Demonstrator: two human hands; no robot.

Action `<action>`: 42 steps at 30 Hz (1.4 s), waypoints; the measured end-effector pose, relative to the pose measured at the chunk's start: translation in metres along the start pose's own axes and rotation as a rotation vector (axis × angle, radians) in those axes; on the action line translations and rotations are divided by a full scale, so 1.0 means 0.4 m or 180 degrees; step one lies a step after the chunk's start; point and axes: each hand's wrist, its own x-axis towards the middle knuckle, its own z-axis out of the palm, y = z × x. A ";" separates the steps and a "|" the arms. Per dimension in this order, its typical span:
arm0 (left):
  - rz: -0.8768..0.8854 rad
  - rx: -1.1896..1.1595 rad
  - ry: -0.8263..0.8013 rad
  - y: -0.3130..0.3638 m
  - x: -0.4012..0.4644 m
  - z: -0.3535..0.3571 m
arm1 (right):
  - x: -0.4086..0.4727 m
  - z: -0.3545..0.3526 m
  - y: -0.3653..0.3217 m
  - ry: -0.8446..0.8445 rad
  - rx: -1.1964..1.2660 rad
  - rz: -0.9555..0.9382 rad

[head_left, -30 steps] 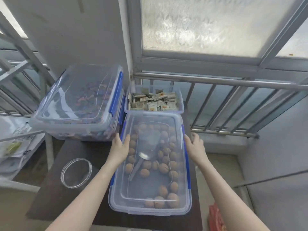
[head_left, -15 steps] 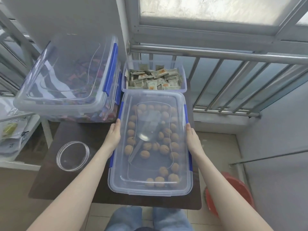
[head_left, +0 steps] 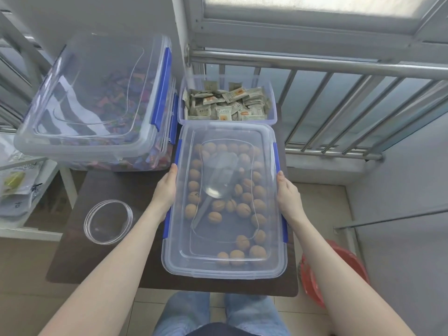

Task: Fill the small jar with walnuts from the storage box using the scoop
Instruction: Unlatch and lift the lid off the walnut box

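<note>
Here the left hand (head_left: 164, 193) and right hand (head_left: 288, 198) pressed flat against the long sides of the lidded storage box (head_left: 225, 267) on the dark counter (head_left: 116, 187), each grip loosely open around its blue clasps. Inside lay walnuts (head_left: 243, 210) and the clear scoop (head_left: 218, 177). Left sat the empty jar (head_left: 108, 221); beyond, an open box of packets (head_left: 226, 103).

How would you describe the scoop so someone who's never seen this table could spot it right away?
Start at the dark table and find the lidded clear storage box nearest the person, held between the left hand and right hand. Inside, among the walnuts, lies the scoop. It is the only clear plastic thing among round brown nuts, its handle pointing toward the person.
</note>
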 end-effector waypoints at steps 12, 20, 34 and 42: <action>0.0117 0.0814 -0.0025 -0.011 0.033 -0.013 | 0.016 -0.012 0.010 0.0058 -0.0709 -0.0168; 0.0190 0.1149 0.0140 0.007 0.011 0.000 | 0.003 -0.033 -0.025 -0.0223 -0.0319 0.0665; 0.0095 0.0636 0.0098 -0.008 -0.014 0.014 | -0.017 0.013 -0.030 0.0033 -0.0724 0.0288; -0.0117 0.0805 0.0195 -0.016 -0.029 0.023 | -0.021 0.017 -0.030 0.0087 -0.0619 0.0353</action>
